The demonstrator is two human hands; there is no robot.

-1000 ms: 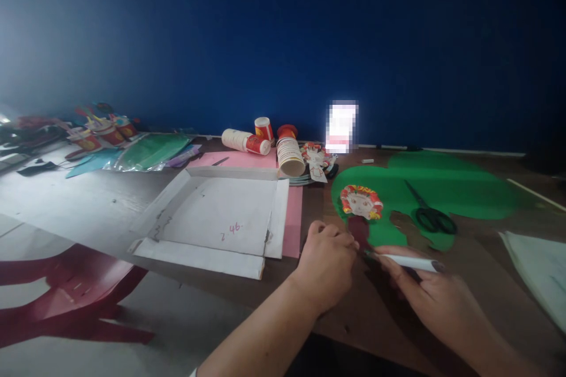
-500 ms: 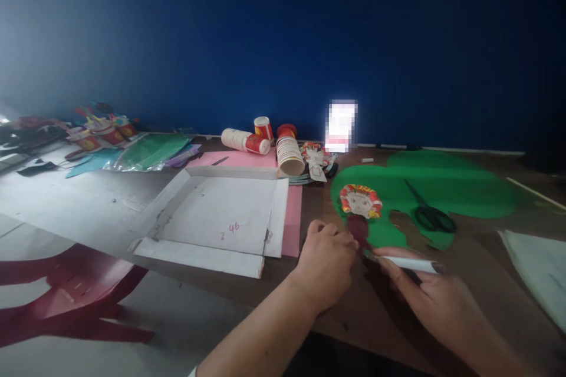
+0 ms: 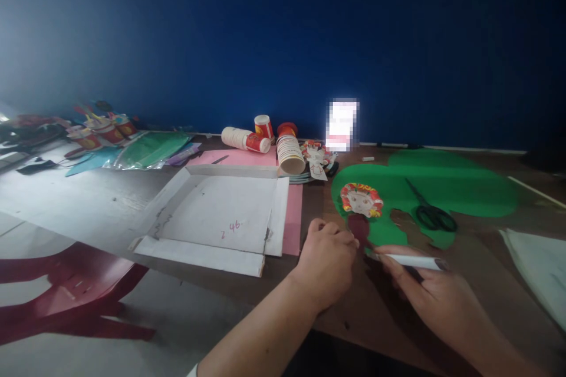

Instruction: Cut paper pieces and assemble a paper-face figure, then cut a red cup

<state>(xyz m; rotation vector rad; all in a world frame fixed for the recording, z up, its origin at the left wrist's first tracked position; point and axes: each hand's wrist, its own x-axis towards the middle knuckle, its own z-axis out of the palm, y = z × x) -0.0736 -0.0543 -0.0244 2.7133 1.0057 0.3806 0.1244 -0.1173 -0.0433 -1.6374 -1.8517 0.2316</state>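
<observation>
A white pen [image 3: 418, 261] is held by my right hand [image 3: 420, 283], its tip pointing left at a dark red paper piece [image 3: 359, 230]. My left hand [image 3: 327, 262] rests on the table beside that piece, fingers curled; what lies under them is hidden. Just above the red piece, a cut paper-cup face [image 3: 361, 199] with a red and yellow rim lies on a green sheet [image 3: 451, 182]. Black scissors [image 3: 434, 218] lie on the green sheet, right of a brown paper-like patch [image 3: 409, 227].
A white box lid [image 3: 221, 206] overlaps pink paper [image 3: 292, 218] at centre left. Stacked paper cups [image 3: 290, 154], a lit phone-like screen [image 3: 342, 125] and white sheets [image 3: 537, 271] stand or lie around. A red chair [image 3: 79, 288] is at lower left.
The right hand and pen have shifted very slightly to the right. The left hand has stayed in place.
</observation>
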